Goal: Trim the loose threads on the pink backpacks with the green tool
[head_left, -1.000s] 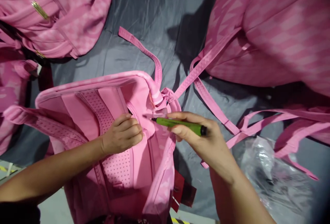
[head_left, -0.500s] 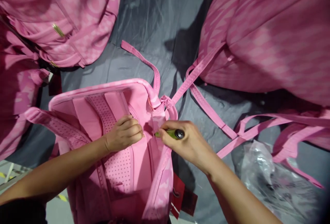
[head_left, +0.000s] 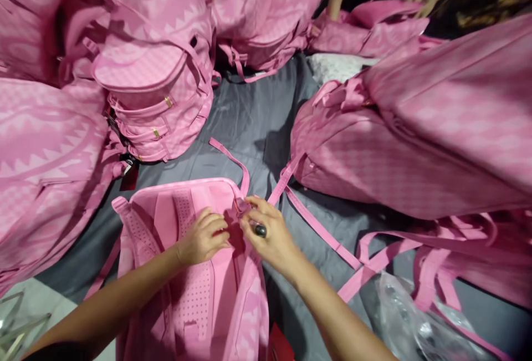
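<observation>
A pink backpack stands in front of me with its padded, dotted back panel facing up at me. My left hand lies over that panel, fingers bent and slightly apart; its thumb is hidden. At the backpack's upper right corner, my right hand is closed round a small tool with a round black end; its working tip is hidden by the fingers. The right fingertips touch the corner by the strap joint. A loose pink strap end sticks up from there.
More pink backpacks stand at the left and back, and a large pink backpack lies at the right. A clear plastic bag and straps lie on the grey cloth. Another person's hands work on a bag at the far right.
The view has tilted up, showing more backpacks and another person's hands. My left fingers have loosened from a fist. My right hand has moved up to the backpack's corner, still holding the tool.
</observation>
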{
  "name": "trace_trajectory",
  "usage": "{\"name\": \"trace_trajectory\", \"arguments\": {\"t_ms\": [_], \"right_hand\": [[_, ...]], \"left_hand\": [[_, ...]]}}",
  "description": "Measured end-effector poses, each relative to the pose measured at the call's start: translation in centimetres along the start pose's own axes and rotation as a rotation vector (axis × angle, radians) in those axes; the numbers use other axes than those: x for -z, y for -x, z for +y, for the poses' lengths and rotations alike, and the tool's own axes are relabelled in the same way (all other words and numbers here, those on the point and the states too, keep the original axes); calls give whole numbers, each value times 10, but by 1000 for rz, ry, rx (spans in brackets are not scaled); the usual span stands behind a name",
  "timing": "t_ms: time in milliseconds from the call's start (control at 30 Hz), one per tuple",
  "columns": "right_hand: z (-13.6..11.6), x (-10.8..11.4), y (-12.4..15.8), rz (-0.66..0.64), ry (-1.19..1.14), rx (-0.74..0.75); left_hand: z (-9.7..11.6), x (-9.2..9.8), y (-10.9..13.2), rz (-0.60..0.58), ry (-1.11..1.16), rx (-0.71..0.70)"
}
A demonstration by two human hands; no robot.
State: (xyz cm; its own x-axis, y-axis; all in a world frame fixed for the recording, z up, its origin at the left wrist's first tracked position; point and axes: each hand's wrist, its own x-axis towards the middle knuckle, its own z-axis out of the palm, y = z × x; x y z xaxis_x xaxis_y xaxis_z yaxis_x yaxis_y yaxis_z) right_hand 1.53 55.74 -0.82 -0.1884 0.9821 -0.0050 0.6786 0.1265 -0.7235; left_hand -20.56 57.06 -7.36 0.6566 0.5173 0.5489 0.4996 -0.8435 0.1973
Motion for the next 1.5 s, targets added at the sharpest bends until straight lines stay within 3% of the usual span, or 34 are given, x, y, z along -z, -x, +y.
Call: {"name": "trace_trajectory", "arguments": {"t_ms": [100, 167, 233, 300, 433, 800, 933, 1067, 1167, 1267, 1400, 1500], "right_hand": [[-3, -15, -26, -87, 160, 32], [-5, -30, -44, -183, 218, 27], [-10, -45, -58, -197, 216, 53], [-15, -56, -68, -180, 213, 69], [-21, -70, -78, -104, 241, 24], [-35, -89, -74, -36, 327, -79], [-27, -76, -73, -122, 372, 33], [-1, -53, -34, -361, 471, 241], [16, -47, -4, -489, 563, 296], [24, -52, 3, -511, 604, 278], [18, -62, -5, -407, 572, 185], [15, -67, -5, -324, 508, 133]], "left_hand": [[-27, 25, -6, 169, -217, 314], [-50, 39, -7, 101, -344, 531], [-69, 47, -7, -42, -375, 618], [-78, 47, -5, -93, -338, 585], [-81, 38, 2, -11, -308, 558], [-88, 33, 12, -17, -348, 518], [-91, 33, 13, 10, -349, 466], [-94, 31, 14, 32, -356, 453], [-96, 32, 10, -51, -303, 530], [-98, 42, 1, -246, -195, 661], [-99, 61, -11, -433, -57, 663], [-97, 67, -12, -431, -76, 632]]}}
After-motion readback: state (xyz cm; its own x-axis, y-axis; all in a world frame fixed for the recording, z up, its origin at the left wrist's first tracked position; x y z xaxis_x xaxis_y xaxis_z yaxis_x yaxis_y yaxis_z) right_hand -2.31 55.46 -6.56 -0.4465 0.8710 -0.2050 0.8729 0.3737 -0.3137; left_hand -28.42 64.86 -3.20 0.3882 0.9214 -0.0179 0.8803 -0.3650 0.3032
